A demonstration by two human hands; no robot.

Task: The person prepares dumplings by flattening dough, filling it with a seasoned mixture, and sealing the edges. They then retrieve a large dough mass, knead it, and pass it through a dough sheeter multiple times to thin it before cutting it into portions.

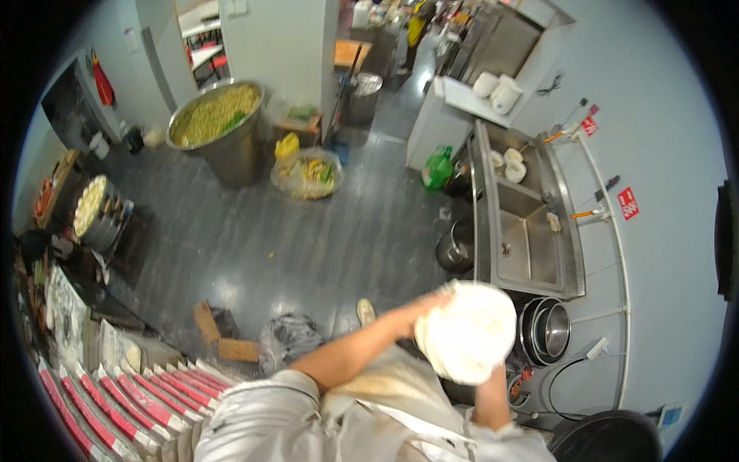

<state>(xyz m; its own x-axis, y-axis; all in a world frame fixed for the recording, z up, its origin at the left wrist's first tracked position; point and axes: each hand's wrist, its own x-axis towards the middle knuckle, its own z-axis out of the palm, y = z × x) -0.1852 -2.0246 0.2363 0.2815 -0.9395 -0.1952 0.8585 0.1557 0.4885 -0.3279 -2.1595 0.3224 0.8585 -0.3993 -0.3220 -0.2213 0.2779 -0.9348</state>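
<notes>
White round stack [466, 335]: held up, right of centre, head view. Left hand [431, 304]: fingers gripped rim. Right hand [493, 387]: near edge, fingers hidden, grip could not be told. Handling: level, two-sided support seemed best. Steel vat [239, 158]: yellow-green vegetable matter [219, 114]. Plastic-lined basin [286, 186]: yellow-green scraps [317, 171]. Sink [531, 239]: white bowls [515, 171], far compartment.

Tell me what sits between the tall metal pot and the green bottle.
In the head view, a yellow container and a clear bag of vegetables sit between the metal pot and green bottle.
</notes>
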